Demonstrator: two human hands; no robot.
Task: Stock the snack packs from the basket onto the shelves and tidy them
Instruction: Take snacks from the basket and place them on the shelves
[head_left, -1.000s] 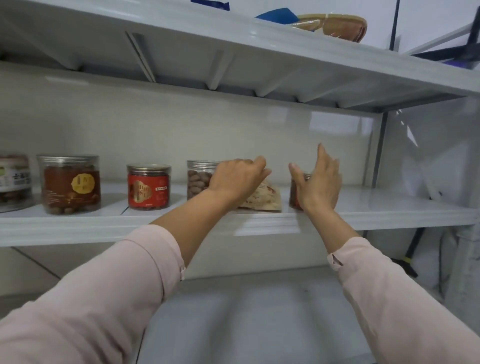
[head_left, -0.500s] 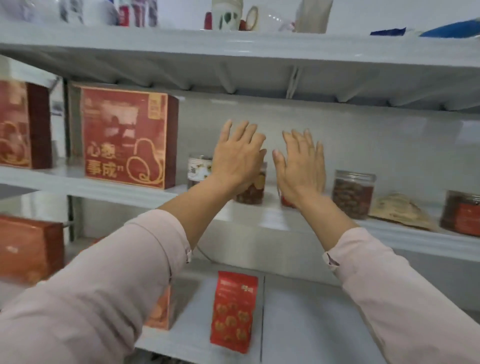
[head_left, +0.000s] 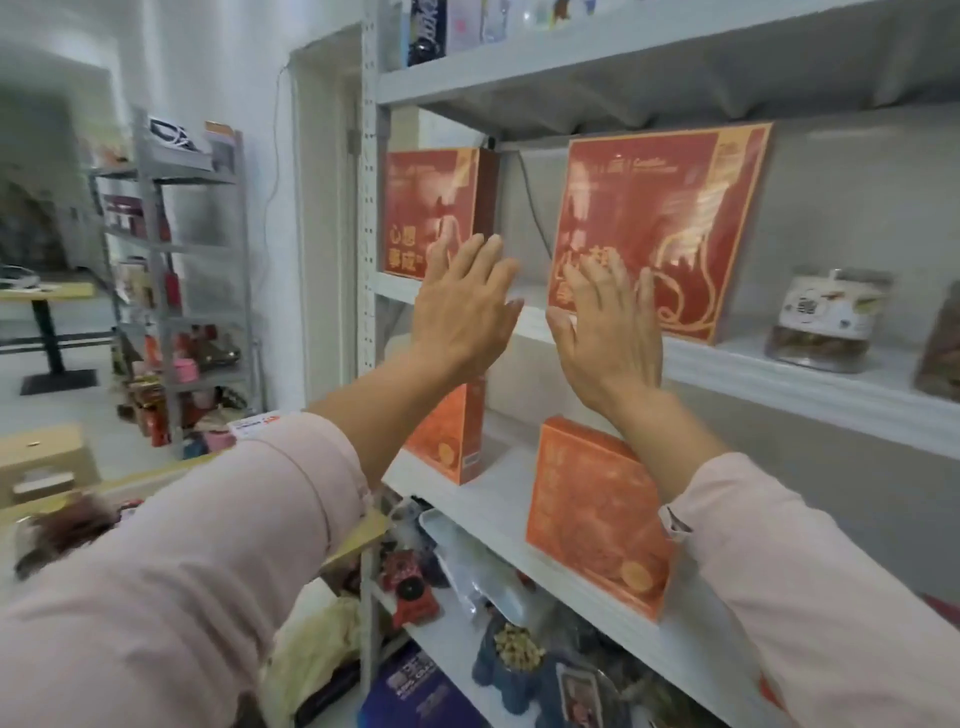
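Observation:
Both my hands are raised with straight fingers in front of the white shelf (head_left: 779, 379), holding nothing. My left hand (head_left: 462, 306) is in front of the gap beside a red gift box (head_left: 431, 208) at the shelf's left end. My right hand (head_left: 608, 322) covers the lower left corner of a larger red gift box (head_left: 675, 218); whether it touches the box I cannot tell. Right of that box stands a clear snack jar (head_left: 826, 322) with a white label. Two orange boxes (head_left: 597, 514) stand on the shelf below.
The bottom shelf holds bags, a blue pack (head_left: 415, 696) and small snack items. To the left stands a second grey rack (head_left: 171, 291) full of goods, with cardboard boxes (head_left: 41, 457) and a table (head_left: 41, 296) behind it.
The view has swung left along the shelf from the jars to the red gift boxes. Both hands moved left with it, open and side by side.

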